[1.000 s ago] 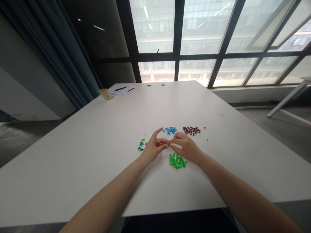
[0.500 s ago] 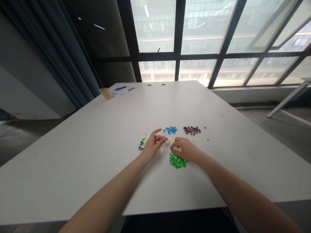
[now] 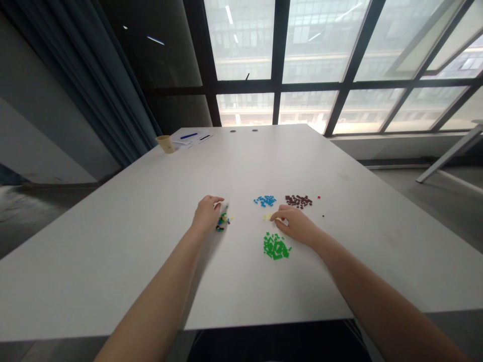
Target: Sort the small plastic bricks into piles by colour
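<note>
Small plastic bricks lie sorted in piles on a white table [image 3: 151, 241]. My left hand [image 3: 207, 213] is curled beside a little mixed-colour pile [image 3: 223, 220], with its fingertips at the pile's far edge; what they hold, if anything, is too small to see. My right hand [image 3: 296, 224] rests on the table with fingers pinched at a few pale yellow bricks [image 3: 267, 216]. A green pile [image 3: 275, 247] lies just in front of my right hand. A blue pile [image 3: 265, 200] and a dark brown pile [image 3: 298, 201] lie beyond it.
A paper cup [image 3: 166, 144] and papers with a blue pen [image 3: 190, 137] sit at the table's far left corner. Two tiny stray bricks, one red [image 3: 319, 197] and one dark [image 3: 322, 216], lie right of the brown pile. Windows stand beyond the table.
My hands, which were pinched together over the middle, have parted. The left hand moved left to the mixed pile. The right hand stayed by the yellow bricks.
</note>
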